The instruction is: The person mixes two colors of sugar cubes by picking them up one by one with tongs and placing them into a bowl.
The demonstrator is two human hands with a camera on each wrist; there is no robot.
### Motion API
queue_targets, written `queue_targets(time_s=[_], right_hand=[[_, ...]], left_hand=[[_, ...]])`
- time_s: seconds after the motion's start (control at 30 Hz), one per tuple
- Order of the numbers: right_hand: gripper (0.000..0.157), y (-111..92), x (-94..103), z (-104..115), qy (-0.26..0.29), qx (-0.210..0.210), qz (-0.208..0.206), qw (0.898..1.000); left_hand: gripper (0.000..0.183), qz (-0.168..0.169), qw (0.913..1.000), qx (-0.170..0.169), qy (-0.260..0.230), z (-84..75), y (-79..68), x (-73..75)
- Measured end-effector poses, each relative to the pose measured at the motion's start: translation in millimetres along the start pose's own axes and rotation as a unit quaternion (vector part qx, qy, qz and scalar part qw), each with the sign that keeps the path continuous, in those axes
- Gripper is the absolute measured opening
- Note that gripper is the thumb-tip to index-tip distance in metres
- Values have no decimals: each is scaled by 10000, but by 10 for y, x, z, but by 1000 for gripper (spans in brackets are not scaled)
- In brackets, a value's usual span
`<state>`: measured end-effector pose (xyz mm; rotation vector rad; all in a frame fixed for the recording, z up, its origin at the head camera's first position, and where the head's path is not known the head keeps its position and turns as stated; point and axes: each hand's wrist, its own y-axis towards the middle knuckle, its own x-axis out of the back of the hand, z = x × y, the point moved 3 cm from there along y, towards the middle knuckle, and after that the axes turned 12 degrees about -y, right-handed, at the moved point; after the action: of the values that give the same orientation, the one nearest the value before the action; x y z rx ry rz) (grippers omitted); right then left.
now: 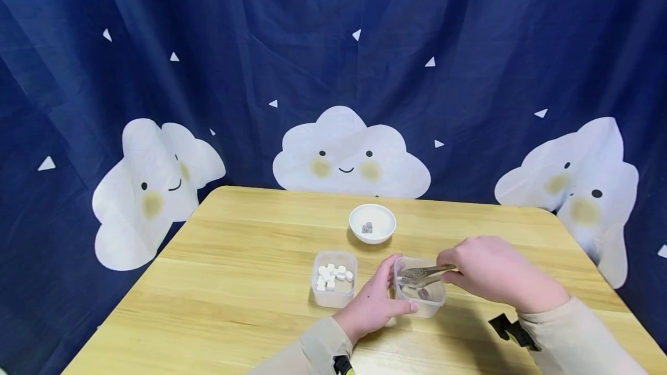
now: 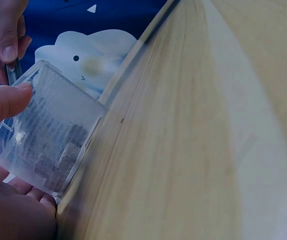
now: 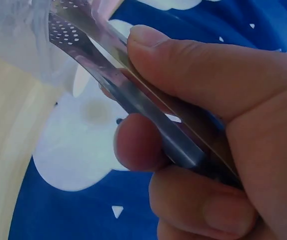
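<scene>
My left hand grips a translucent plastic container from its left side, thumb at the front and fingers round the back. Dark greyish cubes lie at the bottom of this container, seen through its wall in the left wrist view. My right hand holds metal tongs with perforated ends, thumb on one arm and fingers round the other. The tong tips reach down inside the container from the right. In the right wrist view the two arms of the tongs stand slightly apart; their far tips are hidden.
A second translucent container with several white cubes stands left of my left hand. Behind both containers is a white bowl holding a few grey cubes. The wooden table ends at a blue curtain.
</scene>
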<state>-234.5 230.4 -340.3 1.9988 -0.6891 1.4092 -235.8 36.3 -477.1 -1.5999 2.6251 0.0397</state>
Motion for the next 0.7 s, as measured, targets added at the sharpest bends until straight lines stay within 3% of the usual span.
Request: queue_targets(time_s=[0.43,0.7], right_hand=[[35,61,-16,91,10,-96,105,9999],[34,44,-4,91,58,-94,147,9998]], left_hand=[[99,-67,9999,12,114,3,-1,1],[101,-77,9999,26,130,28,8,12]])
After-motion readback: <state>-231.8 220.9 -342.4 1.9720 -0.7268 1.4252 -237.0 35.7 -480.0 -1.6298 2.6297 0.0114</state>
